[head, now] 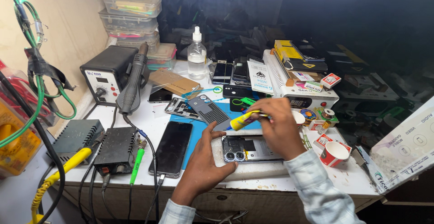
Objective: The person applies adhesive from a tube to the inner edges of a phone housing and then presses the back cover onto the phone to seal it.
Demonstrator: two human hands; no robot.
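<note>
On the white workbench (316,179), seen from the head camera, an opened phone (246,149) with its back cover off lies flat on a pale pad, twin round camera lenses at its left end. Left hand (205,163) rests open, fingers spread, steadying that end. Right hand (278,127) is closed around a slim yellow glue tube (244,121), tilted, just above the phone.

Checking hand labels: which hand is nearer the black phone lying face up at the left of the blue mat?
Left. The left hand sits just right of the black phone, steadying the opened phone. The right hand is farther right, above the opened phone, holding a yellow tube.
</note>
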